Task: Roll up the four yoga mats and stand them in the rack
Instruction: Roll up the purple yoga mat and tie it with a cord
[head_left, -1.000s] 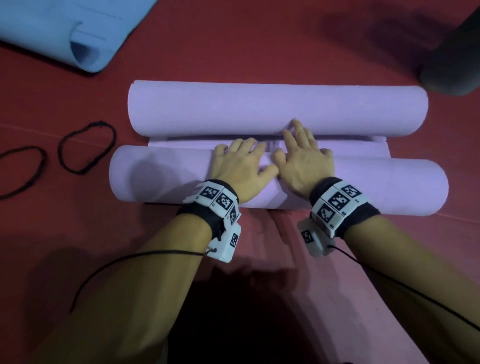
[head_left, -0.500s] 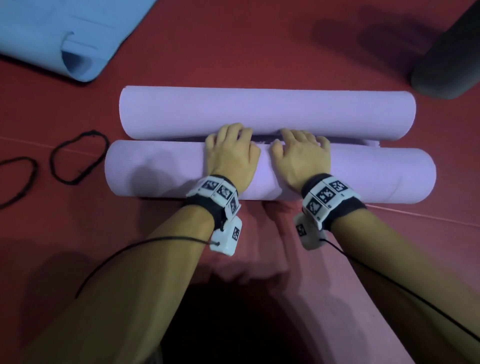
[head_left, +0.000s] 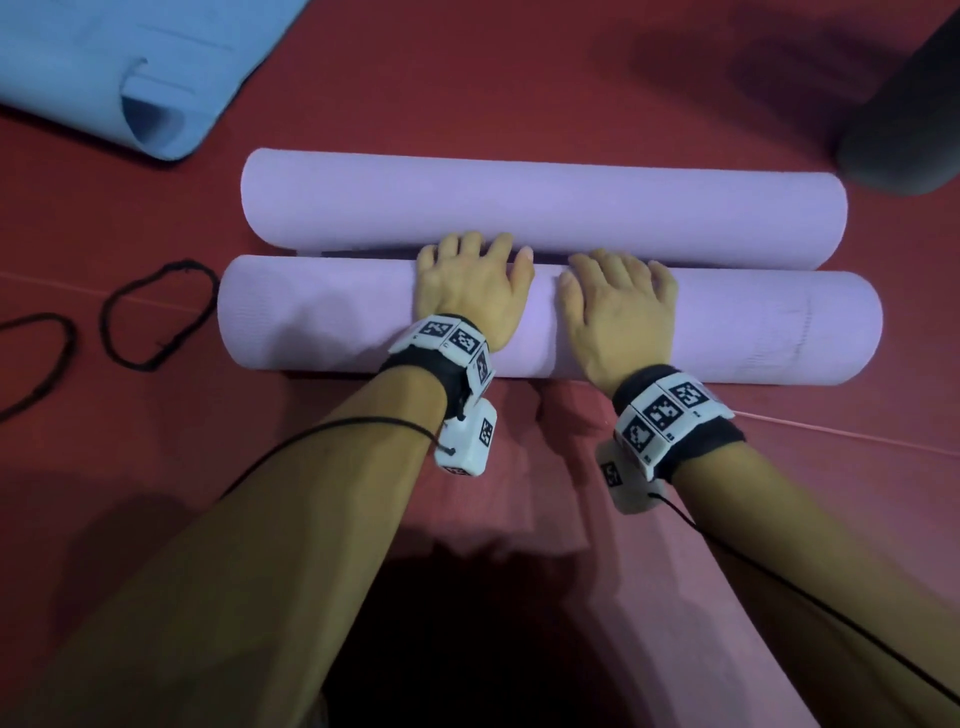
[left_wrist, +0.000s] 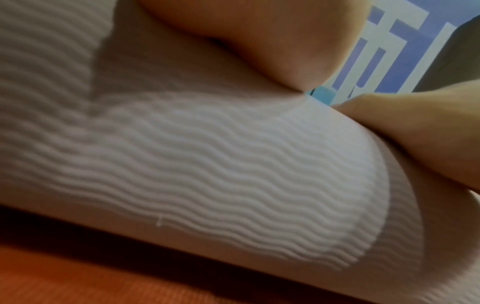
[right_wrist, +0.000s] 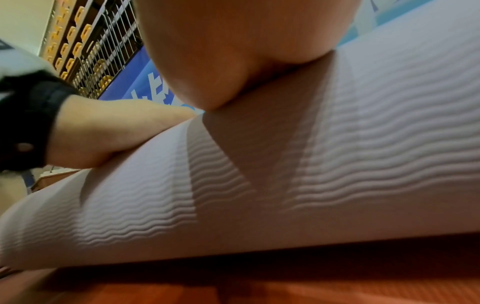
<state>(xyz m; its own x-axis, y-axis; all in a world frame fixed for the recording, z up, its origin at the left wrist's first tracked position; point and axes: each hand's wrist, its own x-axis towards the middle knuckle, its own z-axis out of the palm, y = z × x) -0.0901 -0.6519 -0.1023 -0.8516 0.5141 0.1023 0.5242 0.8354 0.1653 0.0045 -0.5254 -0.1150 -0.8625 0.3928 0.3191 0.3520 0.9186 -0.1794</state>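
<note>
A lilac yoga mat lies on the red floor as two parallel rolls. The near roll (head_left: 311, 322) touches or almost touches the far roll (head_left: 545, 208), with only a dark slit between them. My left hand (head_left: 470, 280) and right hand (head_left: 618, 301) rest side by side on the middle of the near roll, palms down. Their fingers drape over its top into the slit, so the fingertips are partly hidden. In the wrist views the roll's wavy ribbed skin (left_wrist: 207, 164) (right_wrist: 363, 164) fills the picture under each palm.
A light blue mat (head_left: 104, 62), partly curled, lies at the far left. Two black cord loops (head_left: 156, 312) (head_left: 36, 358) lie left of the rolls. A dark grey roll (head_left: 914, 119) sits at the far right. A wire rack (right_wrist: 103, 41) shows in the right wrist view.
The near roll has turned away from me and closed the flat strip between the two rolls. Both hands went forward with it and their fingers now reach the slit.
</note>
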